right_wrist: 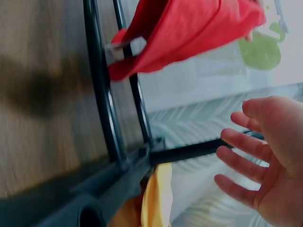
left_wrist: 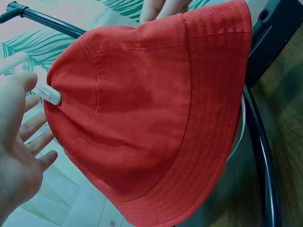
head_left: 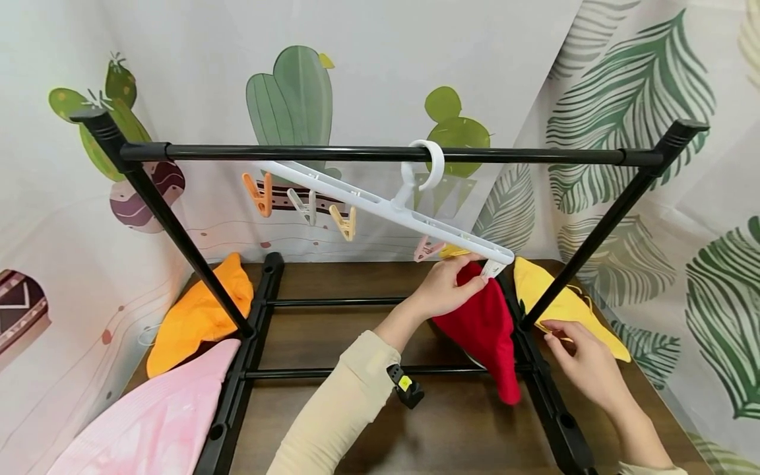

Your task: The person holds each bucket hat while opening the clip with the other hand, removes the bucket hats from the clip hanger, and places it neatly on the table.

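Note:
My left hand (head_left: 445, 290) is at the low right end of a white clip hanger (head_left: 356, 194). Its thumb and index finger pinch a white clothespin (left_wrist: 49, 94); the other fingers are spread. That clothespin bites the crown of a red bucket hat (left_wrist: 137, 109), which hangs with its brim (left_wrist: 218, 90) toward the table. My right hand (head_left: 588, 363) holds nothing, its fingers slightly bent and apart, near a yellow cloth hat (head_left: 561, 300). In the right wrist view the red hat (right_wrist: 189, 33) is well apart from the right hand (right_wrist: 274, 161).
The hanger's hook (head_left: 436, 165) sits over the top bar (head_left: 285, 153) of a black rack. Orange, white, yellow and pink clothespins (head_left: 344, 223) dangle from the hanger. An orange hat (head_left: 204, 310) and a pink hat (head_left: 160, 409) lie left of the rack on the wooden table (head_left: 332, 336).

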A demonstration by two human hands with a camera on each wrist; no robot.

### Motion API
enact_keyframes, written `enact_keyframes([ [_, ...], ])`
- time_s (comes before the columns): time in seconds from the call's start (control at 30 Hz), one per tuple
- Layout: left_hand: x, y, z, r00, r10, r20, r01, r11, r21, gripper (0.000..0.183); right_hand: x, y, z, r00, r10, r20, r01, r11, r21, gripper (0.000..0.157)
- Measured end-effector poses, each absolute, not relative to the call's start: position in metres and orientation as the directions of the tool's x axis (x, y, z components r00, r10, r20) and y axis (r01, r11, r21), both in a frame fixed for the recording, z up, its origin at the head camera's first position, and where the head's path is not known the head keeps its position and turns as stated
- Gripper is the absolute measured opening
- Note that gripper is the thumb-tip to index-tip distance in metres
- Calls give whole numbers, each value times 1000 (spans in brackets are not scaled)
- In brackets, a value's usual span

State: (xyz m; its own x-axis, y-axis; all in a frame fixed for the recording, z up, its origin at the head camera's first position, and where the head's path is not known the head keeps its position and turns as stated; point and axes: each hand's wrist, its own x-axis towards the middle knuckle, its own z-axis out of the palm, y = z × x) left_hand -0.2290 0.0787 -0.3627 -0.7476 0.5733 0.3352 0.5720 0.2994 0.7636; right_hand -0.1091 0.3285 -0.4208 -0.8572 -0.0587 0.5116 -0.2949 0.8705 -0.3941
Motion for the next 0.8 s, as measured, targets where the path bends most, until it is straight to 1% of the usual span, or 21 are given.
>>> enact_keyframes([
  [0.3, -232, 78, -363, -742, 570, 352, 578, 279, 767, 40, -106, 301, -405, -854, -43, 519, -327, 820, -470, 28],
  [0.47, -233, 78, -365, -737, 569, 363, 588, 277, 760, 38, -106, 290, -399, -852, -58, 520, -344, 811, -473, 30],
  [0.63, -234, 77, -364, -741, 572, 352, 585, 293, 756, 39, -104, 283, -395, -845, -60, 532, -352, 811, -468, 32],
  [0.8, -234, 77, -363, -741, 572, 352, 593, 312, 742, 40, -102, 274, -391, -849, -51, 525, -336, 820, -464, 38],
])
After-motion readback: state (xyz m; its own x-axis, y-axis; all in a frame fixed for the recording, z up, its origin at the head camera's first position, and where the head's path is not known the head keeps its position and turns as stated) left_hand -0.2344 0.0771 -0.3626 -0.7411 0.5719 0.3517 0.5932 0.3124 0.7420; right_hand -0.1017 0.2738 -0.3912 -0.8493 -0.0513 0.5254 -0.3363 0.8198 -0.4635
